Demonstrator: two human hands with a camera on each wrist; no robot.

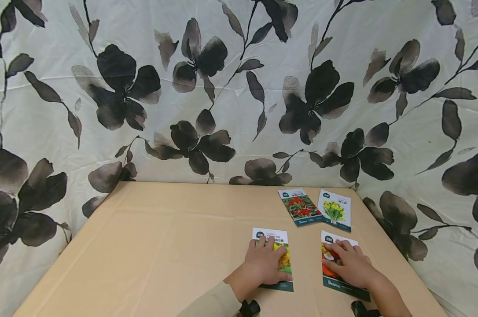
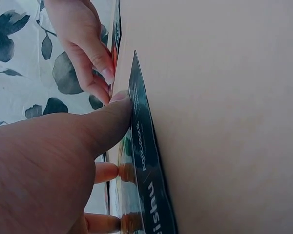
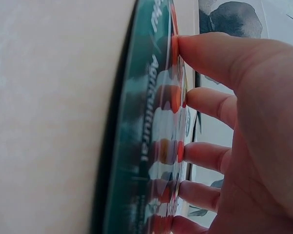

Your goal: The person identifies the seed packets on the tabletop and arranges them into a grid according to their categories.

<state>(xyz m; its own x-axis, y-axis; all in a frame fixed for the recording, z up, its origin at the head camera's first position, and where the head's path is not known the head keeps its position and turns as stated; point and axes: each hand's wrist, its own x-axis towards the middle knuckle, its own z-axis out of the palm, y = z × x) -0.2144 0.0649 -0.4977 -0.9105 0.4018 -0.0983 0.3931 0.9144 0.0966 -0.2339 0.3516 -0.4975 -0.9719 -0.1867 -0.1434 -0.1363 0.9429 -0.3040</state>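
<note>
My left hand (image 1: 264, 263) rests on a seed packet (image 1: 284, 262) with yellow flowers on its front, fingers spread over the picture and thumb near the lower right edge. The left wrist view shows that packet's dark green strip (image 2: 149, 151) with white lettering, thumb and fingertips against its surface. To the right, my right hand (image 1: 351, 264) lies on another seed packet (image 1: 331, 269) with red and orange flowers, covering much of its right side. Its fingertips press the glossy face in the right wrist view, beside the green lettered band (image 3: 139, 107).
Behind the right hand lie two more seed packets: one with red flowers (image 1: 301, 207), its corner overlapping one with yellow flowers (image 1: 334, 210). All lie on the tan table (image 1: 152, 246). A white cloth with dark flowers (image 1: 259, 101) hangs behind the table.
</note>
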